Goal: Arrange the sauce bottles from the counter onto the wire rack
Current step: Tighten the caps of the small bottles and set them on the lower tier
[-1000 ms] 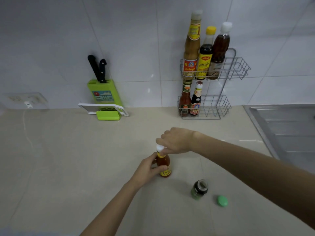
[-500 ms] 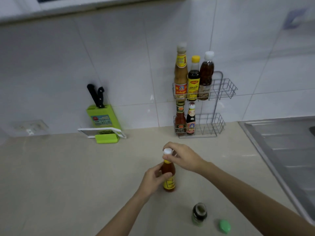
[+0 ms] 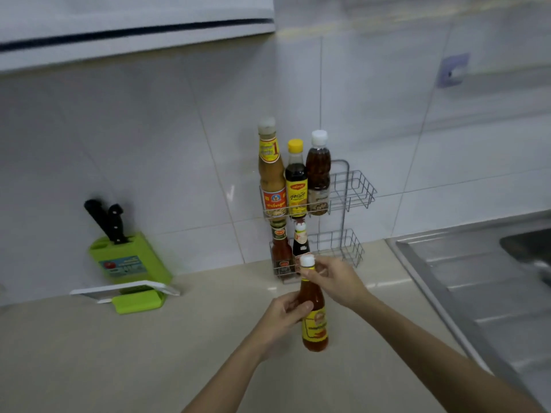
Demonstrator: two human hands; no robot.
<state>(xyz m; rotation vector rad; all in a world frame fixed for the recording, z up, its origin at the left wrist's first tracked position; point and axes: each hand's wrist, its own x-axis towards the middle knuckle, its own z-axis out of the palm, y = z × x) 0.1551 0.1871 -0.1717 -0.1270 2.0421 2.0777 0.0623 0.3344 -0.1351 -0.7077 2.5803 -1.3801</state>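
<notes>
An orange-red sauce bottle (image 3: 313,321) with a yellow label and white cap is held upright in front of me, seemingly just above the beige counter (image 3: 119,353). My left hand (image 3: 283,315) grips its body. My right hand (image 3: 332,278) pinches its neck just under the cap. Behind it stands a two-tier wire rack (image 3: 351,192) against the tiled wall. Its upper tier holds three tall bottles (image 3: 295,180) at the left. Two small bottles (image 3: 281,251) stand at the left of the lower tier. The right side of both tiers is bare.
A green knife block (image 3: 128,260) with two black-handled knives and a white-framed board stands at the back left. A steel sink (image 3: 492,281) borders the counter on the right. A wall cabinet (image 3: 134,22) hangs above.
The view has tilted upward and the bottle sits closer to the rack. The green jar and its loose green lid have dropped out of view. Both hands keep their hold.
</notes>
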